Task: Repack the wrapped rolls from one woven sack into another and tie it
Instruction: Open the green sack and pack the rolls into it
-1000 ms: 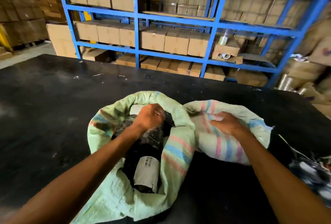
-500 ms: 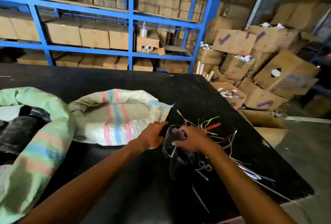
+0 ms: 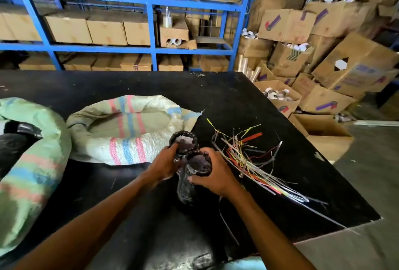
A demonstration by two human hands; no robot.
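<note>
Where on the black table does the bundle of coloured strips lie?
In the head view the coloured strips lie on the black table near its right edge, just right of the right hand.

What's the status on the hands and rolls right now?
Left hand and right hand both gripping black wrapped rolls. Striped white sack open, looks empty. Loose tie strips beside the right hand.

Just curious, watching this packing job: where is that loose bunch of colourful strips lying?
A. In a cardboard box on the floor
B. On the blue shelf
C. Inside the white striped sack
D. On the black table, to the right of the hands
D: the colourful strips lie spread on the black table, right of the hands, outside the white striped sack.
</note>
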